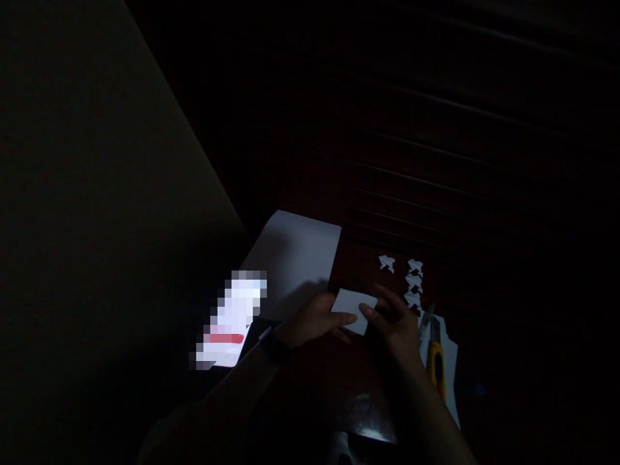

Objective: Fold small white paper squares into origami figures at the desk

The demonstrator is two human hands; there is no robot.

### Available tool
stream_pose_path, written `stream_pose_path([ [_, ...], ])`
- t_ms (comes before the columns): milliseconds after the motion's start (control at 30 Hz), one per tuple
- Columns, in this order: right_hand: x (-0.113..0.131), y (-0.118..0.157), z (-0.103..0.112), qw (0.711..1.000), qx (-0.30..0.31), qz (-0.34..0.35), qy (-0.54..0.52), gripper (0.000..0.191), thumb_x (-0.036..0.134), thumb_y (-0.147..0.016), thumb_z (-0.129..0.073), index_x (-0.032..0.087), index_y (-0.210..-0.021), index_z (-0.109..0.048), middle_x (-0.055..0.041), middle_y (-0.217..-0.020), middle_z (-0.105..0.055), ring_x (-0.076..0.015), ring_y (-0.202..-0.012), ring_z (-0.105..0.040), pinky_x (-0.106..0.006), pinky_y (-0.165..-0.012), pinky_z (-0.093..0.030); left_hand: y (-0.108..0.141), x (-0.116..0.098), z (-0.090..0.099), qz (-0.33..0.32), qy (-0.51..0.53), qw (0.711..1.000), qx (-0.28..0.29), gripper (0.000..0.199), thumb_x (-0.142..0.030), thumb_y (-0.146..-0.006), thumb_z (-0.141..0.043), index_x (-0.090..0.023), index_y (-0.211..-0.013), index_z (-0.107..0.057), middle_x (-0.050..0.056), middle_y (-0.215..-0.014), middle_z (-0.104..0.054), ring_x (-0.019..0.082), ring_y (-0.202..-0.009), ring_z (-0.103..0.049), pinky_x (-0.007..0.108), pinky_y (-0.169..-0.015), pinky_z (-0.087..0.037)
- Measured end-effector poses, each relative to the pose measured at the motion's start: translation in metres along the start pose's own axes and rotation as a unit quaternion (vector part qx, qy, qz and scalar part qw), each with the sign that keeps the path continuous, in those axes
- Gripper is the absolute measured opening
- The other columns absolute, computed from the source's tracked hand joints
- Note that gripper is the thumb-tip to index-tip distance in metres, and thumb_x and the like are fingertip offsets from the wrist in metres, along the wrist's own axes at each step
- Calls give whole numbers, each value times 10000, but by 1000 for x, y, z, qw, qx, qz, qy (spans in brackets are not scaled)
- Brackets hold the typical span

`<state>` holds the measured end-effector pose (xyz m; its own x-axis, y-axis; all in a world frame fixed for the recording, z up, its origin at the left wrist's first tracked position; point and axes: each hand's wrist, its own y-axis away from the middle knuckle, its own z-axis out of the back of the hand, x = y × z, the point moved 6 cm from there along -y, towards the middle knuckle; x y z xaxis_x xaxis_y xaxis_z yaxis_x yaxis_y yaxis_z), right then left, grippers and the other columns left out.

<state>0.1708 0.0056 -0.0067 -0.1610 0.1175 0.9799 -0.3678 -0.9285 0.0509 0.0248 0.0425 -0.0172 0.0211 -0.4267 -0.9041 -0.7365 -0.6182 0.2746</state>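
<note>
The left hand [316, 319] and right hand [400, 328] pinch a small white paper [351, 302]; should the right one drift outward, the yellow utility knife [436, 360], blade [435, 331] seemingly bare, may cut it.

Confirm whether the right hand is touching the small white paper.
Touching: the head view shows the right hand with its thumb tip on the face of the small white paper, near its right edge.

1 head-worn view, facing forward, angled down
</note>
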Motion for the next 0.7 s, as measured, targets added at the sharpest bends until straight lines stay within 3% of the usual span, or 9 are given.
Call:
stream_pose_path([
  [167,-11,-4,9,999,-6,-33,-29,345,304,-655,-726,204,-977,-658,44,-589,-573,-123,-548,-542,-268,-584,-451,-2,4,1,19,-27,999,-8,370,-366,-776,-586,-95,-1028,-600,132,-878,-678,203,-695,-662,284,-558,-542],
  [333,-23,-2,10,990,19,-106,-96,262,345,-652,-724,159,-829,-670,-31,-682,-668,-188,-606,-607,-302,-570,-467,0,-11,13,-18,-83,991,-107,339,-419,-750,-601,-99,-851,-645,85,-716,-681,139,-528,-615,200,-419,-465],
  [433,-23,-3,10,989,32,-104,-95,244,360,-677,-703,152,-803,-673,-52,-704,-679,-192,-615,-610,-309,-579,-472,0,-13,16,-28,-86,988,-122,347,-439,-753,-592,-104,-824,-649,69,-673,-670,128,-509,-597,199,-420,-458],
  [567,-20,-5,16,993,15,-89,-80,225,366,-703,-680,146,-751,-677,-58,-688,-675,-187,-627,-605,-301,-584,-473,-2,-10,17,-13,-55,991,-123,420,-486,-774,-545,-97,-900,-642,104,-744,-681,161,-567,-628,241,-466,-495],
  [700,-15,-7,20,995,-27,-68,-63,239,369,-706,-674,154,-809,-686,-56,-708,-686,-188,-640,-612,-298,-587,-473,-2,-6,14,9,57,992,-111,536,-558,-805,-448,-112,-1069,-582,175,-990,-654,233,-724,-660,349,-603,-541],
])
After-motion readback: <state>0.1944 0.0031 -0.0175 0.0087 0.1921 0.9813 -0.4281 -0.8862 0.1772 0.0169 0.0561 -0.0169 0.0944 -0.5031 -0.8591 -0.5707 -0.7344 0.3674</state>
